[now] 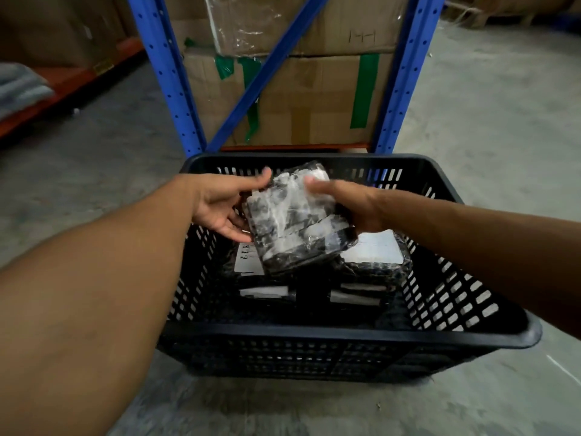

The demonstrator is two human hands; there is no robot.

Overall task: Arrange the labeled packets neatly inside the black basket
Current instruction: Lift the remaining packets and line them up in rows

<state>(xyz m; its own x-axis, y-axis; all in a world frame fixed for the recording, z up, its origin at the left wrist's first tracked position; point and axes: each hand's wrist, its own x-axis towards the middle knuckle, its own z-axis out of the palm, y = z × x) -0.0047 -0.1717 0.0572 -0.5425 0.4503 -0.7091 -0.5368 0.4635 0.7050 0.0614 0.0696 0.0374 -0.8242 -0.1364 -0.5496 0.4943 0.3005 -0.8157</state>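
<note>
A grey concrete warehouse floor (503, 136) stretches out under a blue steel rack (163, 73) stacked with taped cardboard boxes (301, 99), and just in front of that rack stands the black basket (345, 336), its slotted walls open to the camera.

The person holds one plastic-wrapped packet (295, 218) above the far half of the basket, tilted, with its far end raised toward the far wall. The left hand (220, 206) grips the packet's left edge, thumb on top and fingers curled beneath. The right hand (352, 204) holds the right edge, thumb over the top face; its other fingers are hidden behind the packet, so how they lie cannot be told.

Below the held one, several packets already lie in the basket. One with a white label (374, 247) sits face up at the right, raised on others. Another label (248, 256) shows at the left, partly covered by the held packet. Nearer the camera, two more packets (314, 294) rest lower down, showing only pale edges.

By the look of it, the task is well under way: a lower layer seems laid, though not quite evenly, and the near strip of the basket floor looks bare. The held packet is not yet set down. Whether more packets wait outside the basket cannot be seen.
</note>
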